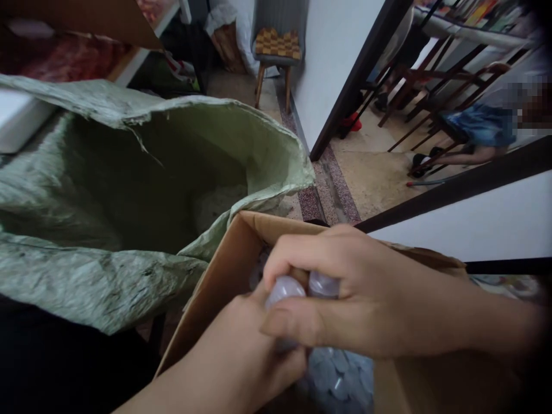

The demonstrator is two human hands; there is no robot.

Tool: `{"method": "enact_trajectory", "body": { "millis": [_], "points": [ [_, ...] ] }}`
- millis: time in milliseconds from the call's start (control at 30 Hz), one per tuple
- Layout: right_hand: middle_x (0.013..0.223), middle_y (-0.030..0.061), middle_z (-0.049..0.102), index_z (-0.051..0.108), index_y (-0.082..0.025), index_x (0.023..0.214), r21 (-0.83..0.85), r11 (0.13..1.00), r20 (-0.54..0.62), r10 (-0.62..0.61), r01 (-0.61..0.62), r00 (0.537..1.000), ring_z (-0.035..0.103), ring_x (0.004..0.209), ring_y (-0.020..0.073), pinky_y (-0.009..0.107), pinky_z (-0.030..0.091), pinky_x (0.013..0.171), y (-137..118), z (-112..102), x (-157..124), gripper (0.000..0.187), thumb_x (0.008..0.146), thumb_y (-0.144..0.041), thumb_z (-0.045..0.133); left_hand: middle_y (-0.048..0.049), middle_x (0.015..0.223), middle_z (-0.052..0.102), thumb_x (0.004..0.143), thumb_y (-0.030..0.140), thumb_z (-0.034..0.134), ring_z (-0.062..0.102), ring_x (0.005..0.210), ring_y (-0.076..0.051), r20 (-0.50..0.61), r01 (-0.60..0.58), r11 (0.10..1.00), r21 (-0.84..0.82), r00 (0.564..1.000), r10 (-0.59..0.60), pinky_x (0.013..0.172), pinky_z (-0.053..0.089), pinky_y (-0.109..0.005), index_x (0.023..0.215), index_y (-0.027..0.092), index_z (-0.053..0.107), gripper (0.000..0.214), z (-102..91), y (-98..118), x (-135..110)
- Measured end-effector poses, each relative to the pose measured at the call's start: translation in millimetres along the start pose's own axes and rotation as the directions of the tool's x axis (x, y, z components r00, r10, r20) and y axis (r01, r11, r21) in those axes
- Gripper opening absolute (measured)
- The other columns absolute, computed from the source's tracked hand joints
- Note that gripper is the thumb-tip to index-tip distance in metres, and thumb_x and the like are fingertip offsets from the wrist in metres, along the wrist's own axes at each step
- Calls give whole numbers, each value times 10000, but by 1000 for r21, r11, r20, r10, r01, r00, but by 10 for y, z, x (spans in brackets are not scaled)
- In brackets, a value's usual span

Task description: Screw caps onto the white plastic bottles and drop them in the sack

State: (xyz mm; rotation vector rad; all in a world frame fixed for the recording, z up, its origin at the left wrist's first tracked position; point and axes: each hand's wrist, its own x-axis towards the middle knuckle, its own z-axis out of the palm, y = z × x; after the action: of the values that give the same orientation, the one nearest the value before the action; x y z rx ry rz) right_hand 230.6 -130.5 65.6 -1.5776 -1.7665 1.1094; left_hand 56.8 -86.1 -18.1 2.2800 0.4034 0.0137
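Observation:
My right hand [345,293] is closed, thumb and fingers curled around smooth, pale lilac translucent rounded pieces [285,289]. My left hand [254,339] meets it from below, fingers closed on the same pieces; how many each hand holds is hidden. Both hands are over an open cardboard box [224,287]. Under them in the box lies a clear bag of flat, bluish-grey round pieces [340,376]. More translucent pieces show dimly in the box's far corner, partly behind my right fingers.
A large pale green woven sack [103,287] gapes open left of the box. A small chair with a checkered seat [278,45] stands against the wall ahead. Beyond the dark-framed doorway [340,86], a person in a denim garment [483,123] sits near a table and chairs.

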Motion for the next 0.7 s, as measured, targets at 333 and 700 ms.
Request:
{"method": "enact_trajectory", "body": {
  "millis": [333, 700],
  "points": [
    [912, -47, 643, 585, -214, 1048, -265, 957, 70, -106, 121, 992, 592, 822, 89, 210, 417, 708, 91, -10, 17, 121, 933, -219, 546, 15, 890, 497, 850, 233, 559, 587, 652, -93, -361, 63, 995, 80, 932, -30, 528, 489, -186, 1013, 269, 537, 168, -233, -171, -273],
    [1050, -13, 640, 493, -248, 1134, -345, 906, 152, -202, 243, 968, 629, 874, 128, 262, 496, 743, 117, 93, 56, 192, 953, -186, 489, 46, 745, 509, 860, 325, 630, 546, 610, -63, -388, 26, 959, -282, 911, -139, 514, 438, -146, 892, 247, 586, 95, -413, -210, -335]
  ]
}}
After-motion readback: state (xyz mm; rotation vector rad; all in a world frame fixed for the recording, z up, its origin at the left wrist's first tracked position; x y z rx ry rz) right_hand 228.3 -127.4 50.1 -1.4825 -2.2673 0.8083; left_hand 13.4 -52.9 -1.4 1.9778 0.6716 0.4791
